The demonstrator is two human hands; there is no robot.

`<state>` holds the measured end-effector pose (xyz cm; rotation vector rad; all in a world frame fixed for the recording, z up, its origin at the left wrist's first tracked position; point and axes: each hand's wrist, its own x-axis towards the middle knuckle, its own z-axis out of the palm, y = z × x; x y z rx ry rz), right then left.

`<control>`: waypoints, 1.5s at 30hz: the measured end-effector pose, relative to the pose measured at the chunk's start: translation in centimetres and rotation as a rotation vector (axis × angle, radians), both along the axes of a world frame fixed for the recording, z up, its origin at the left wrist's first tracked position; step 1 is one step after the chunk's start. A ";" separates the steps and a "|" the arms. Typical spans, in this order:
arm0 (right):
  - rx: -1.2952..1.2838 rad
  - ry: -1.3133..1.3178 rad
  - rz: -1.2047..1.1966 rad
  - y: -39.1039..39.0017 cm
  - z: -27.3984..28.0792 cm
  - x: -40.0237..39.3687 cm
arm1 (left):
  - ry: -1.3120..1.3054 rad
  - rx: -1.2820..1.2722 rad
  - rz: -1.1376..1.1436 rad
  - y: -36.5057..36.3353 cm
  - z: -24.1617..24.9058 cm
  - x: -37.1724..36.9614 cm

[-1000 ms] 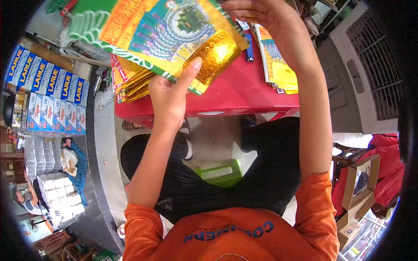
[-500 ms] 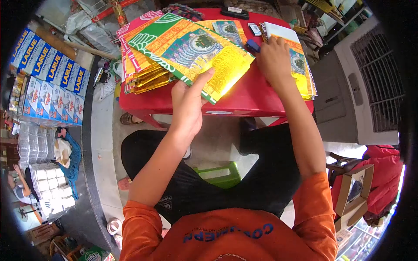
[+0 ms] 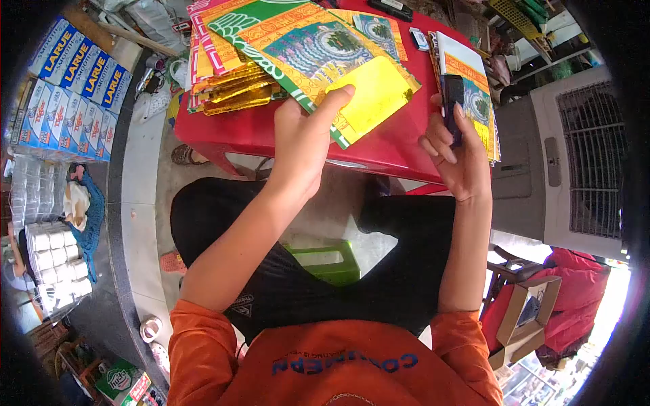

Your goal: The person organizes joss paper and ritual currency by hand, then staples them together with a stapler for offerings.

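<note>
My left hand (image 3: pixel 303 139) grips the near corner of a green-edged, orange and gold-foil joss paper packet (image 3: pixel 332 57), thumb pressed on top. That packet slants over the table's front half. In my right hand (image 3: pixel 466 155), palm turned up, rests a small dark blue stapler (image 3: pixel 453 101), held upright by the fingers. The stapler is beside a pile of similar printed packets (image 3: pixel 479 101) at the table's right edge, apart from the packet in my left hand. Another pile of gold-edged packets (image 3: pixel 233 91) lies to the left, partly under the held one.
The red plastic table (image 3: pixel 386 132) stands before my knees, with a small white box (image 3: pixel 419 39) and a black device (image 3: pixel 393 8) toward its back. A green stool (image 3: pixel 332 271) is beneath me. Beer cartons (image 3: pixel 74 64) are stacked left; a grey air cooler (image 3: pixel 542 149) stands right.
My right hand has turned palm up and moved toward me and right, lifting the stapler off the table. My left hand keeps its hold on the packet, shifted slightly right.
</note>
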<state>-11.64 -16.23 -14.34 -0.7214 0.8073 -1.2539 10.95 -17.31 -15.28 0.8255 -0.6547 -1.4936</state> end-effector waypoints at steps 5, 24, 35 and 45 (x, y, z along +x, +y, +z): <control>0.004 0.025 0.196 0.0 0.0 -0.9 | 0.009 -0.010 0.005 0.1 0.0 -0.1; 0.050 0.345 0.204 -0.1 -0.5 3.6 | -0.171 -0.118 -0.031 0.7 -0.7 -0.8; 0.137 0.340 0.141 -0.8 0.1 4.7 | -0.238 -0.090 -0.109 0.8 -0.6 -0.3; 0.171 0.290 -0.005 -0.4 0.9 6.1 | -0.241 -0.122 -0.103 1.0 -0.5 -0.5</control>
